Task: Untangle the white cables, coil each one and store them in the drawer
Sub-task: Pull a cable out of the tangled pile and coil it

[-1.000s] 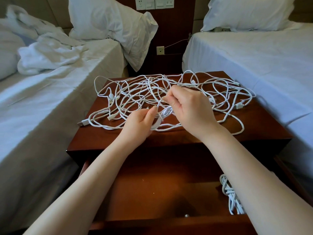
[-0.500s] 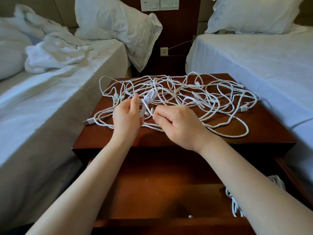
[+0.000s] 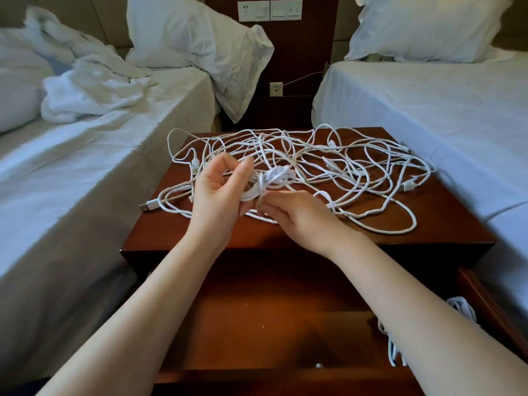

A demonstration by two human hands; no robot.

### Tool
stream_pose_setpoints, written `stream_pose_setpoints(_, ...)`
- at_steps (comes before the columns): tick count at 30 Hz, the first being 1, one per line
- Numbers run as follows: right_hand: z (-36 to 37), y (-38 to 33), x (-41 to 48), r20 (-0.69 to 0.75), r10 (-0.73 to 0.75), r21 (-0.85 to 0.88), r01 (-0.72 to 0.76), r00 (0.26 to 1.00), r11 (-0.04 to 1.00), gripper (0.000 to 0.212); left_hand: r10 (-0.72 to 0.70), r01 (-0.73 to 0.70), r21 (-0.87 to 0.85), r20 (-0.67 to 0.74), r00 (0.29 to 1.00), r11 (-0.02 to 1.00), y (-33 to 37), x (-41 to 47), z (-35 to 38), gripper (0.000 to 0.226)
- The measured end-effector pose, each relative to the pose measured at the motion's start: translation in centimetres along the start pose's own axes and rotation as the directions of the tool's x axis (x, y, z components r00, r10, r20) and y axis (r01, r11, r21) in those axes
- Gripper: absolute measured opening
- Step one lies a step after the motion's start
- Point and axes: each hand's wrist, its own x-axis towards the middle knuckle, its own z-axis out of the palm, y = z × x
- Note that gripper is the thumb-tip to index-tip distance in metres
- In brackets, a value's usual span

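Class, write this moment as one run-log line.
step: coiling | left hand: holds coil | right hand: pinches coil strand | tangle: on nightstand | drawer: open, cable bundle inside

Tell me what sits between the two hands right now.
In the head view, a small part-wound coil of white cable bridges the left hand and right hand; both grip it.

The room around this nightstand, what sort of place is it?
Most likely a twin hotel room. A left bed and a right bed, both in plain white linen, flank the dark wooden nightstand, and a switch and socket panel sits on the wall between them.
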Motion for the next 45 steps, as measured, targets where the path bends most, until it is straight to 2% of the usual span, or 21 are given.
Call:
stream_pose_setpoints(3, -0.6, 0.0, 0.1, 0.008, 0.017, -0.068, -0.017, 1.000, 0.998, 0.025, -0.036, 0.042, -0.041, 0.146, 0.989, 0.998, 0.1, -0.3, 0.3, 0.029)
stream_pose_setpoints(5, -1.2, 0.1, 0.1, -0.009, 0.063, -0.005, -0.063, 0.998, 0.998, 0.020, -0.067, 0.077, -0.040, 0.211, 0.975, 0.996, 0.2, -0.4, 0.4, 0.028)
stream_pose_setpoints(7, -1.8, 0.4, -0.1, -0.025, 0.117, 0.054, -0.116, 0.993, 0.992, 0.036, -0.090, 0.097, -0.014, 0.258, 0.962, 0.995, 0.4, -0.7, 0.5, 0.027)
stream_pose_setpoints(9, -2.1, 0.8, -0.2, -0.029, 0.093, 0.059, -0.091, 0.995, 0.994, 0.032, -0.093, 0.089, 0.027, 0.307, 0.947, 0.996, 0.6, -0.9, 0.7, 0.027)
stream_pose_setpoints(11, -2.4, 1.0, -0.1, -0.046, 0.032, 0.013, -0.032, 0.998, 0.999, 0.020, -0.102, 0.078, 0.083, 0.341, 0.935, 0.993, 0.9, -1.1, 0.7, 0.028)
stream_pose_setpoints(13, -2.6, 1.5, 0.0, -0.090, 0.004, -0.064, -0.010, 0.996, 0.998, 0.018, -0.126, 0.074, 0.160, 0.347, 0.929, 0.984, 1.1, -1.2, 0.6, 0.025)
stream_pose_setpoints(17, -2.9, 2.1, 0.1, -0.178, -0.050, -0.223, 0.009, 0.983, 0.975, 0.026, -0.210, 0.081, 0.353, 0.343, 0.916, 0.932, 1.1, -1.2, 0.7, 0.026)
stream_pose_setpoints(20, -3.1, 2.2, 0.2, -0.231, -0.084, -0.279, 0.017, 0.969, 0.960, 0.025, -0.213, 0.037, 0.498, 0.303, 0.929, 0.867, 0.6, -1.2, 0.6, 0.027)
stream_pose_setpoints(25, -3.1, 1.7, 0.4, -0.311, -0.118, -0.331, 0.009, 0.943, 0.943, 0.022, -0.176, 0.023, 0.614, 0.189, 0.966, 0.789, -0.3, -0.8, 0.7, 0.031)
stream_pose_setpoints(29, -2.8, 1.3, 0.5, -0.325, -0.140, -0.323, 0.029, 0.935, 0.946, 0.022, -0.162, 0.068, 0.653, 0.084, 0.983, 0.755, -1.0, -0.4, 0.6, 0.033)
stream_pose_setpoints(32, -2.4, 0.7, 0.6, -0.351, -0.210, -0.327, 0.090, 0.912, 0.941, 0.022, -0.153, 0.118, 0.679, -0.008, 0.988, 0.725, -1.4, -0.2, 0.5, 0.034)
stream_pose_setpoints(37, -1.5, -0.9, 0.5, -0.361, -0.275, -0.322, 0.157, 0.891, 0.933, 0.030, -0.042, 0.145, 0.725, -0.158, 0.987, 0.673, -1.4, 0.4, 0.1, 0.036)
stream_pose_setpoints(45, -0.1, -2.1, 0.1, -0.255, -0.321, -0.300, 0.241, 0.912, 0.923, 0.024, 0.119, 0.162, 0.691, -0.340, 0.933, 0.704, -1.2, 1.1, -1.3, 0.036)
